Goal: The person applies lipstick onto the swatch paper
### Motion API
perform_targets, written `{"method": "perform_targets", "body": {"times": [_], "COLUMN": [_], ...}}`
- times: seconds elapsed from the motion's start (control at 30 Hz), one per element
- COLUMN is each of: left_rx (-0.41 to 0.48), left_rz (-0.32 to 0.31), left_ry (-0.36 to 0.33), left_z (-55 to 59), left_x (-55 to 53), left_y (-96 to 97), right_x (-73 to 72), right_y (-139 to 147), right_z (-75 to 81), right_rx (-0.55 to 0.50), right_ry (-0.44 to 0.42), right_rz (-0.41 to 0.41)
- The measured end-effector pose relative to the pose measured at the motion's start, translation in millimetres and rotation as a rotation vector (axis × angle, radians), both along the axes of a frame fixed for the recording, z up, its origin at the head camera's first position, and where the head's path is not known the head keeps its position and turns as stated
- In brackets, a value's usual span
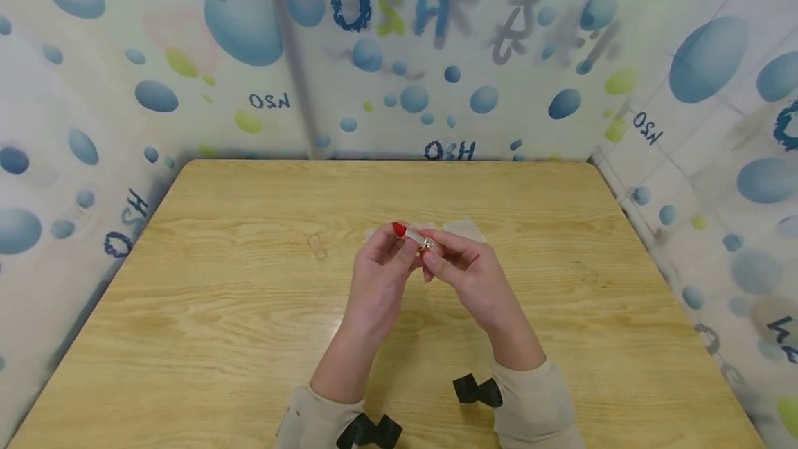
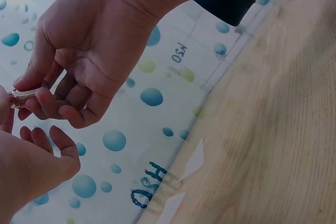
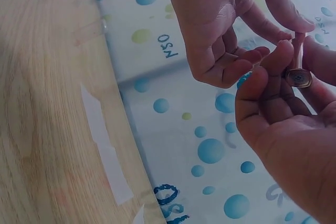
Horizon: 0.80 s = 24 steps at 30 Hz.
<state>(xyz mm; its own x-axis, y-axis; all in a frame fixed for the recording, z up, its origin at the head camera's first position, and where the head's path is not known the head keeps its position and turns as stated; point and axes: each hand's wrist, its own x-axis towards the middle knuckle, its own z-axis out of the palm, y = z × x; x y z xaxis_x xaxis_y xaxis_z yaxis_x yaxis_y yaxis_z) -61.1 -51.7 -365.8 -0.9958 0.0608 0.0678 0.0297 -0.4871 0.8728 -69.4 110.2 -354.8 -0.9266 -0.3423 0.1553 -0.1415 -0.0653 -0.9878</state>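
A lipstick (image 1: 411,235) with a raised red tip is held between both hands above the table, slanting with its tip up to the left. My left hand (image 1: 380,276) pinches its pale upper part between thumb and fingers. At the shiny base end, the thumb and fingers of my right hand (image 1: 480,276) grip it. The right wrist view shows the square end of the lipstick (image 3: 299,78) poking out between the fingertips. Fingers hide much of the lipstick (image 2: 22,97) in the left wrist view.
White paper pieces (image 1: 463,229) lie on the wooden table (image 1: 218,310) behind the hands. A thin, clear reddish outline (image 1: 316,247) lies to their left, and faint clear marks (image 1: 592,274) to the right. A bubble-patterned sheet (image 1: 399,99) stands behind the table.
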Motion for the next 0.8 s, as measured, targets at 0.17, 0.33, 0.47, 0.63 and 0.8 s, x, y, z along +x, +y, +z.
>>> {"method": "perform_targets", "body": {"times": [0.17, 0.33, 0.47, 0.63, 0.8], "left_rx": [0.009, 0.002, -0.023, -0.039, -0.077], "left_rz": [0.011, 0.006, -0.005, 0.022, 0.101], "left_ry": [0.035, 0.051, 0.056, 0.067, 0.077], "left_z": [-2.5, -3.2, -3.0, -2.1, -1.1], "left_x": [0.1, 1.1, 0.2, -0.8, -1.0], "left_y": [0.2, -0.4, -0.7, 0.4, 2.1], "right_x": [0.1, -0.3, 0.0, 0.3, -0.4], "right_y": [-0.3, -0.9, -0.6, -0.8, -2.9], "right_z": [-1.7, -2.9, -2.3, -2.2, -3.5], "right_rx": [0.015, 0.025, 0.020, 0.010, 0.019], "right_ry": [-0.018, -0.028, -0.038, -0.036, 0.000], "right_rz": [-0.011, -0.026, -0.026, -0.035, -0.062]}}
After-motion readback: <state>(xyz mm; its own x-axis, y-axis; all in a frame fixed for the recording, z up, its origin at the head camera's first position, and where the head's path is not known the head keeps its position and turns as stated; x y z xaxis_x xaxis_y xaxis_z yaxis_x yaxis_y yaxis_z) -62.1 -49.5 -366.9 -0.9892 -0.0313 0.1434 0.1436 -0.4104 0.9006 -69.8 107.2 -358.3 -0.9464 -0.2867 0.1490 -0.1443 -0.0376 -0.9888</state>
